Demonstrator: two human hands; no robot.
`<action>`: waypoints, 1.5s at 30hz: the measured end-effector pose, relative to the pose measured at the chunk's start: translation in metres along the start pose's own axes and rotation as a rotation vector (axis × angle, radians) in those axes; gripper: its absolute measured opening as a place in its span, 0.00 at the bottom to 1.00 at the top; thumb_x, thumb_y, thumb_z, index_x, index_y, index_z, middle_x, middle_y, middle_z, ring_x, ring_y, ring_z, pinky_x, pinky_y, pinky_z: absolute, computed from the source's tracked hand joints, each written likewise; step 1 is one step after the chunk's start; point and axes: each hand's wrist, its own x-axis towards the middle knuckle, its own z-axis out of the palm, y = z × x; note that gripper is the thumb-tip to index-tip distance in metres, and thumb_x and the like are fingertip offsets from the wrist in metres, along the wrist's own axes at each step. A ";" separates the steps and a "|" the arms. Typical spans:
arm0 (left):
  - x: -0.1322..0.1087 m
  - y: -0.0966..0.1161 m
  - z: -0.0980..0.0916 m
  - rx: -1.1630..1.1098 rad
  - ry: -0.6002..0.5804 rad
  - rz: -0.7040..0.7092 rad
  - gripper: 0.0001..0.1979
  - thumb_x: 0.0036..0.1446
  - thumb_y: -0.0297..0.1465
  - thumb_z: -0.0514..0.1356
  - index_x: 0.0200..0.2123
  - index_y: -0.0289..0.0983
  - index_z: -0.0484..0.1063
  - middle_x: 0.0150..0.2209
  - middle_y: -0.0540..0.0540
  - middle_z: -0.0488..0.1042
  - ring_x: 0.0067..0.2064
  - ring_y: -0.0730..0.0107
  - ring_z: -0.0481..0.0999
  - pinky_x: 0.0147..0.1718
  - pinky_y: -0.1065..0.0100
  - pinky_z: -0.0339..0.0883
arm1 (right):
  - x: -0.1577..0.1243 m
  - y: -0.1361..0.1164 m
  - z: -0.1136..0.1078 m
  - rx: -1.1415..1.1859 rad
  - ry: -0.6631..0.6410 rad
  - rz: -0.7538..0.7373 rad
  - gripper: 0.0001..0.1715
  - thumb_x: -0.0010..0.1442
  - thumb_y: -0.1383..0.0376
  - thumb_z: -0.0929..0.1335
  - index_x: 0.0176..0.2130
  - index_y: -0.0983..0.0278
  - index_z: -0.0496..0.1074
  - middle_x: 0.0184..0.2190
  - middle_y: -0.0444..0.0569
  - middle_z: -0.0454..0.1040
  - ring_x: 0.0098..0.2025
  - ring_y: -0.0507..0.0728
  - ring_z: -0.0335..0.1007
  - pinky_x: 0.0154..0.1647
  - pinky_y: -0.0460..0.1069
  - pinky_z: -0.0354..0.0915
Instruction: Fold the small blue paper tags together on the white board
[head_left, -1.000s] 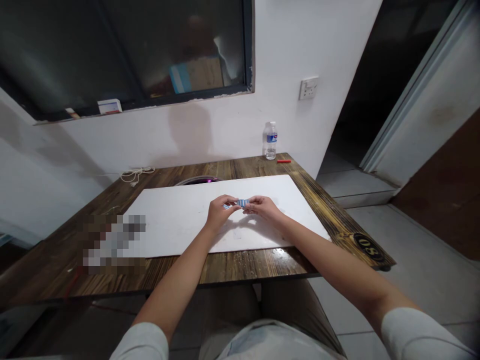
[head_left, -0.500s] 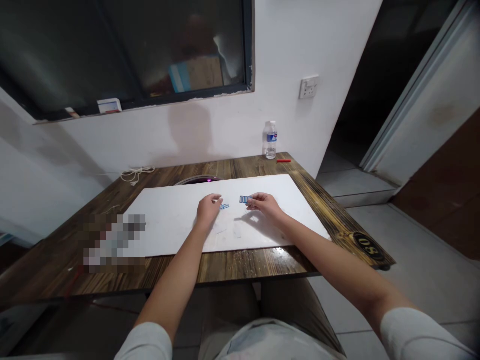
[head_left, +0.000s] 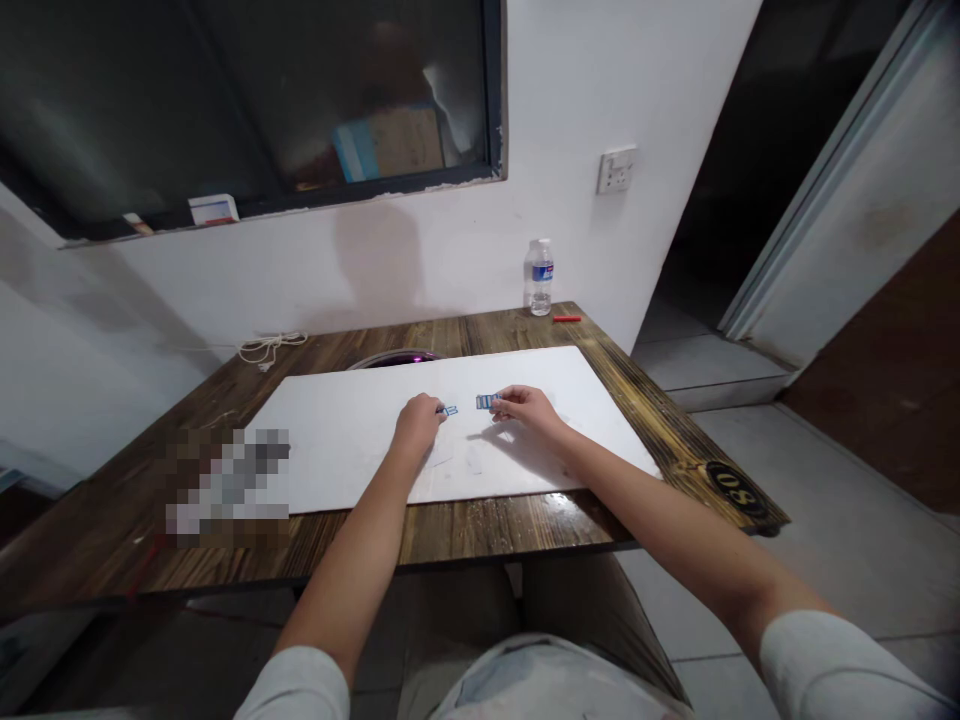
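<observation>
Over the white board (head_left: 337, 440) both of my hands work near its middle. My left hand (head_left: 418, 428) is closed, with its fingertips on a small blue-edged piece (head_left: 450, 410) at the board's surface; its exact kind is too small to tell. To the right, my right hand (head_left: 527, 410) pinches a small flat blue-and-white striped piece (head_left: 484, 402) and casts a shadow on the board. The fingers hide part of each piece. A narrow gap separates the two pieces.
The board lies on a dark wooden table (head_left: 465, 540). Behind it are a water bottle (head_left: 540, 280), a red pen-like stick (head_left: 567, 319), a white cable (head_left: 271, 347) and a dark shiny round object (head_left: 397, 358). A blurred patch covers the left side.
My left thumb and fingers, apart before, have closed at the small blue-edged piece. My right hand keeps its hold on the striped piece, almost in place. The view has shifted slightly.
</observation>
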 end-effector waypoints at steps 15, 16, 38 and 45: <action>-0.001 0.001 0.004 -0.048 0.096 -0.056 0.05 0.53 0.28 0.65 0.35 0.39 0.79 0.37 0.43 0.77 0.38 0.60 0.74 0.36 0.65 0.64 | -0.001 0.004 0.002 -0.025 0.003 -0.016 0.24 0.36 0.53 0.80 0.29 0.64 0.74 0.23 0.47 0.76 0.25 0.54 0.71 0.31 0.52 0.69; -0.002 0.003 0.003 -0.044 0.105 -0.045 0.03 0.53 0.28 0.65 0.33 0.40 0.79 0.36 0.43 0.77 0.38 0.60 0.73 0.36 0.64 0.64 | -0.001 0.005 0.002 -0.030 0.002 -0.016 0.24 0.36 0.53 0.80 0.29 0.64 0.74 0.22 0.47 0.76 0.25 0.54 0.71 0.31 0.52 0.69; -0.003 0.023 0.002 -0.784 0.027 0.014 0.05 0.49 0.34 0.65 0.28 0.39 0.79 0.27 0.47 0.79 0.30 0.65 0.76 0.30 0.66 0.67 | 0.000 0.010 -0.004 -0.320 0.141 -0.163 0.13 0.47 0.57 0.74 0.30 0.64 0.76 0.24 0.46 0.76 0.26 0.54 0.70 0.30 0.50 0.65; -0.006 0.030 0.004 -0.737 0.026 0.018 0.03 0.46 0.30 0.66 0.26 0.38 0.77 0.26 0.49 0.77 0.29 0.68 0.74 0.29 0.68 0.65 | -0.006 0.004 0.002 -0.304 -0.060 -0.153 0.14 0.48 0.56 0.74 0.30 0.65 0.77 0.23 0.47 0.76 0.27 0.54 0.70 0.31 0.50 0.65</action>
